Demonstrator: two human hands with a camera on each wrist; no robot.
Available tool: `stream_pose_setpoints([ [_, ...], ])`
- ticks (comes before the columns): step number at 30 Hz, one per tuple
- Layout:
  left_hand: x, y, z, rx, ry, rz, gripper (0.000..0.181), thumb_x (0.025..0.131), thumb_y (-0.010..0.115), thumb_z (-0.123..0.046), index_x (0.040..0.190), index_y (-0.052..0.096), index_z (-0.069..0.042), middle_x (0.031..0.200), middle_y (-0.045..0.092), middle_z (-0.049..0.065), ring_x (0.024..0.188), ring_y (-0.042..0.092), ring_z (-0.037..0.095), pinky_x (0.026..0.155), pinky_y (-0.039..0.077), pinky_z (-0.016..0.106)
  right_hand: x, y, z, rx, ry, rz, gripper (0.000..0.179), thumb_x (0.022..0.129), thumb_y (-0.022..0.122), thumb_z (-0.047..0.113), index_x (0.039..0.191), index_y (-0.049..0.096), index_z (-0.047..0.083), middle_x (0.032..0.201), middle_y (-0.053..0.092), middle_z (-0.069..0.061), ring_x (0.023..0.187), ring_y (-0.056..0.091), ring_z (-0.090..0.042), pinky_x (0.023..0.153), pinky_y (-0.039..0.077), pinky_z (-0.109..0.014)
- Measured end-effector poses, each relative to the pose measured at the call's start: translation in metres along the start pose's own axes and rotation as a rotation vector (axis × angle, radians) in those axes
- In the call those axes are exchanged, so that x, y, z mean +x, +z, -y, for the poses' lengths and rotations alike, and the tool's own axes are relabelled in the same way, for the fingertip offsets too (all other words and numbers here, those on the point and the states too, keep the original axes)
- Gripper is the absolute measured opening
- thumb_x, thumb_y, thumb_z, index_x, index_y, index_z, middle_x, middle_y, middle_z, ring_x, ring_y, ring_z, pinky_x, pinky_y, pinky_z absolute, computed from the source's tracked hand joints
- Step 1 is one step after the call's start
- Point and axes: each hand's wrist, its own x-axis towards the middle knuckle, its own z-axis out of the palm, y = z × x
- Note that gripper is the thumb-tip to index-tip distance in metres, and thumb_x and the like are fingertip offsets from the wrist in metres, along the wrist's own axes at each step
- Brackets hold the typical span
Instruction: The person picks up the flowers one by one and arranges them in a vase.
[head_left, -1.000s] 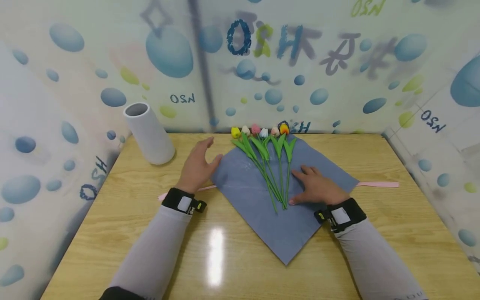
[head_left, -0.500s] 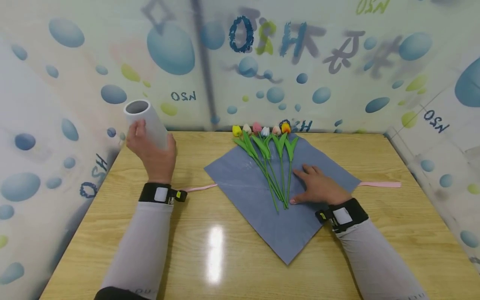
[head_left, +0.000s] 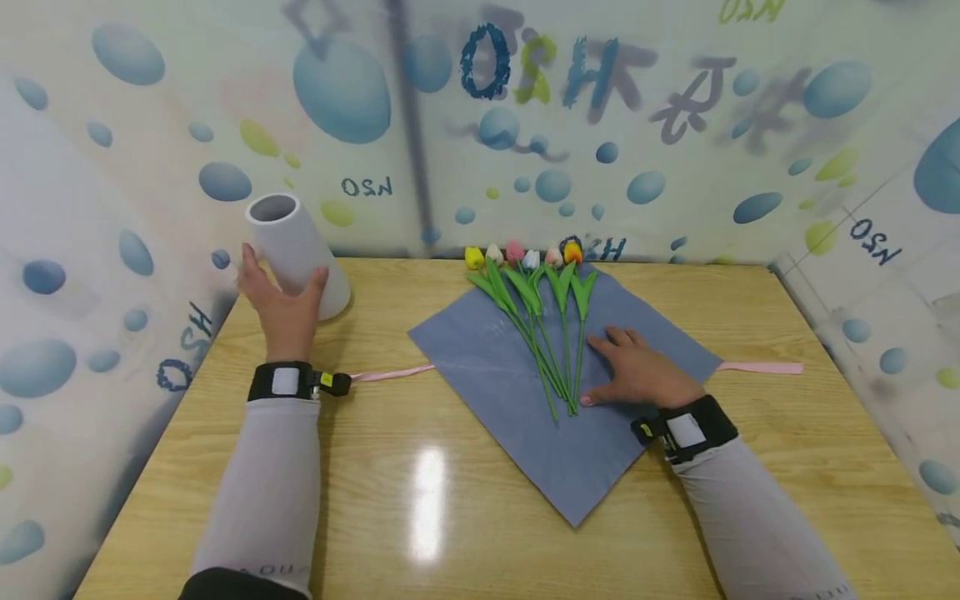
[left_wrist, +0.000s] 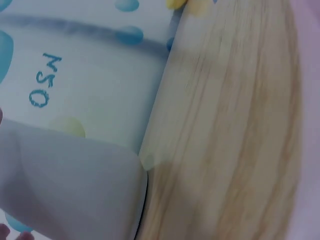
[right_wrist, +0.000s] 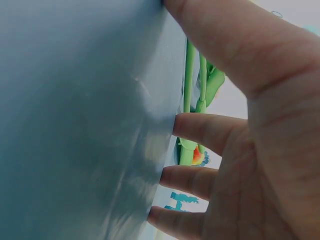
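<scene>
In the head view a white vase (head_left: 296,242) stands at the back left of the table, its lower side also showing in the left wrist view (left_wrist: 75,185). My left hand (head_left: 285,312) is in front of it, thumb and fingers spread apart across its near side. A blue-grey wrapping sheet (head_left: 510,400) lies flat, with several artificial tulips (head_left: 561,333) on it, heads at the back edge. My right hand (head_left: 641,371) rests on the sheet just right of the stems, its fingertips (right_wrist: 172,175) touching the sheet and its thumb apart from them.
Pink ribbon ends (head_left: 761,367) stick out from under the sheet on both sides. The wooden table (head_left: 360,517) meets a patterned backdrop (head_left: 660,187) at the back and sides.
My left hand has moved from beside the sheet's left corner to the vase, then lower against it, with fingers spread. The right hand, the tulips and the sheet have stayed in place.
</scene>
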Motion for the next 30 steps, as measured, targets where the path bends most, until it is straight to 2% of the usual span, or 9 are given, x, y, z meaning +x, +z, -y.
stream_pose_setpoints([
  [5, 0.008, -0.007, 0.006, -0.060, -0.011, 0.089, 0.102, 0.092, 0.077, -0.040, 0.166, 0.007, -0.039, 0.171, 0.016, -0.002, 0.156, 0.025, 0.022, 0.128, 0.023, 0.047, 0.000, 0.000, 0.000, -0.003, 0.004, 0.001, 0.108, 0.077, 0.083, 0.062, 0.160, 0.040, 0.007, 0.167, 0.024, -0.030, 0.153, 0.019, -0.055, 0.109, 0.038, -0.074],
  [9, 0.013, -0.011, 0.010, -0.061, -0.014, 0.151, 0.095, 0.094, 0.074, -0.040, 0.165, 0.010, -0.042, 0.171, 0.022, -0.006, 0.156, 0.026, 0.019, 0.129, 0.023, 0.049, 0.000, 0.000, 0.000, -0.004, 0.002, 0.007, 0.108, 0.078, 0.083, 0.062, 0.160, 0.039, 0.007, 0.167, 0.024, -0.030, 0.153, 0.019, -0.055, 0.110, 0.038, -0.073],
  [17, 0.016, -0.014, 0.009, -0.036, -0.007, 0.148, 0.087, 0.094, 0.074, -0.043, 0.163, 0.020, -0.042, 0.168, 0.031, -0.003, 0.153, 0.035, 0.022, 0.126, 0.030, 0.052, 0.000, -0.001, -0.001, -0.004, 0.002, 0.006, 0.108, 0.078, 0.083, 0.061, 0.160, 0.039, 0.007, 0.167, 0.024, -0.030, 0.153, 0.019, -0.055, 0.110, 0.038, -0.073],
  [23, 0.016, -0.014, 0.008, -0.002, -0.025, 0.142, 0.087, 0.092, 0.075, -0.046, 0.162, 0.022, -0.043, 0.167, 0.034, 0.001, 0.152, 0.037, 0.024, 0.125, 0.031, 0.052, 0.000, -0.002, -0.001, -0.005, -0.002, 0.003, 0.107, 0.078, 0.084, 0.060, 0.159, 0.039, 0.006, 0.167, 0.024, -0.031, 0.153, 0.020, -0.056, 0.110, 0.038, -0.073],
  [30, 0.018, -0.018, 0.012, 0.026, -0.070, 0.179, 0.089, 0.092, 0.076, -0.047, 0.162, 0.021, -0.046, 0.169, 0.033, -0.001, 0.153, 0.037, 0.025, 0.125, 0.031, 0.053, 0.000, -0.002, 0.001, -0.003, 0.010, 0.013, 0.107, 0.078, 0.083, 0.061, 0.160, 0.039, 0.007, 0.167, 0.023, -0.030, 0.154, 0.019, -0.055, 0.111, 0.037, -0.073],
])
